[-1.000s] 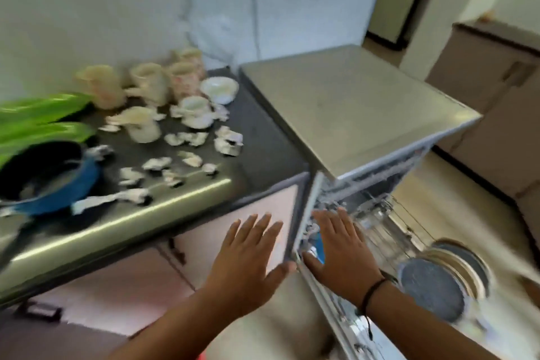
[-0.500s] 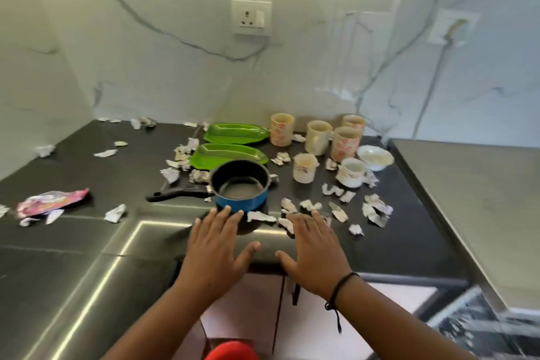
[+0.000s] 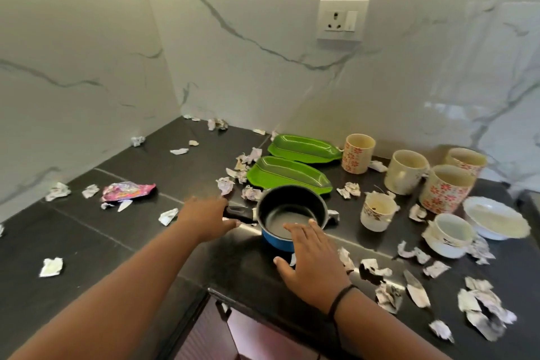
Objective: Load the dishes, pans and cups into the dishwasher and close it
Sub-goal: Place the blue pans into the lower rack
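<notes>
A blue pan (image 3: 280,242) with a black inside stands near the front edge of the black counter (image 3: 140,231). My left hand (image 3: 206,218) covers the end of its black handle (image 3: 241,213), thumb under it and fingers over it. My right hand (image 3: 309,263) lies flat with straight fingers, fingertips at the pan's near rim. Two green leaf-shaped plates (image 3: 287,174) lie behind the pan. Several cups stand to the right, among them a flowered mug (image 3: 358,156) and a small white cup (image 3: 377,212), beside a white bowl (image 3: 496,222). The dishwasher is out of view.
Crumpled paper scraps (image 3: 385,295) litter the whole counter. A pink wrapper (image 3: 127,190) lies at the left. Marble walls close the counter's back and left, with a wall socket (image 3: 342,19) above. Cabinet doors (image 3: 251,336) are below the front edge.
My view turned from the dishwasher to the counter. Both hands moved forward from the counter's edge: the left onto the pan handle, the right up to the pan's near side.
</notes>
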`<state>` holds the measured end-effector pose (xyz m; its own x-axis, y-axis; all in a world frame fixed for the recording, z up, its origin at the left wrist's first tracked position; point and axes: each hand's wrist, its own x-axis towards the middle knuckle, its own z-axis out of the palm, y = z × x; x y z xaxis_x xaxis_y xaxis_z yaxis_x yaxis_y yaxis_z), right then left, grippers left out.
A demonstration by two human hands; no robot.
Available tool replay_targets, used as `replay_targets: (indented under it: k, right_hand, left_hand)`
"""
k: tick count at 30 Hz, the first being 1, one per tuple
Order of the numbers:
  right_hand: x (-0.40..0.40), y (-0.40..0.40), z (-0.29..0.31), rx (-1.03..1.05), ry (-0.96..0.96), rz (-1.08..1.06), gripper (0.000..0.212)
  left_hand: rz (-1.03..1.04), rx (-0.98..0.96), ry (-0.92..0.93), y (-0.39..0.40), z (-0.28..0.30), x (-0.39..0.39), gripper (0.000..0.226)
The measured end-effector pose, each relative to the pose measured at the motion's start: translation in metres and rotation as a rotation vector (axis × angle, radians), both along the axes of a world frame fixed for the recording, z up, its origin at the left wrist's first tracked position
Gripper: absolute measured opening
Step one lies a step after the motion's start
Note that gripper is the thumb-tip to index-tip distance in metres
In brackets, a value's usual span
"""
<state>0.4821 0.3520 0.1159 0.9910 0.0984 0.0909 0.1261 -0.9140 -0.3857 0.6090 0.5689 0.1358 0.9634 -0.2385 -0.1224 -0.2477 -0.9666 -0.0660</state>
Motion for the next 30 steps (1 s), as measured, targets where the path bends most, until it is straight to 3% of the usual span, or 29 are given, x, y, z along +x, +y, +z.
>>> replay_targets:
  k: [5,9,14,18,21,26,27,30]
  right_hand:
    - [0.004,-0.004,-0.010,0.033,-0.057,-0.023,0.060]
    - [-0.007,0.000,-0.008,0.058,-0.179,-0.074,0.058]
    - [-0.031,0.019,0.008,0.240,-0.355,-0.179,0.058]
    - [-0.056,0.042,0.034,0.698,-0.536,-0.500,0.068]
    - [-0.077,0.033,0.057,0.949,-0.542,-0.739,0.077]
    - [-0.155,-0.048,0.091,1.063,-0.590,-1.072,0.081]
    - [-0.179,-0.067,0.095,1.106,-0.550,-1.095,0.079]
    - [-0.264,-0.110,0.111,1.249,-0.331,-1.108,0.036]
  left_hand:
    - [0.020,-0.110,0.085,0.001,-0.002,-0.001,0.038]
    - [-0.011,-0.174,0.007,-0.004,0.011,-0.028,0.037]
    - [0.026,-0.451,0.000,-0.004,0.028,-0.077,0.039]
    - [-0.046,-0.611,0.014,-0.019,0.047,-0.117,0.041]
    - [-0.136,-0.653,0.025,-0.032,0.061,-0.143,0.042]
    - [-0.365,-0.596,0.013,-0.056,0.078,-0.184,0.040]
    - [-0.424,-0.597,0.023,-0.064,0.079,-0.193,0.039]
    - [-0.636,-0.624,0.080,-0.099,0.079,-0.225,0.033]
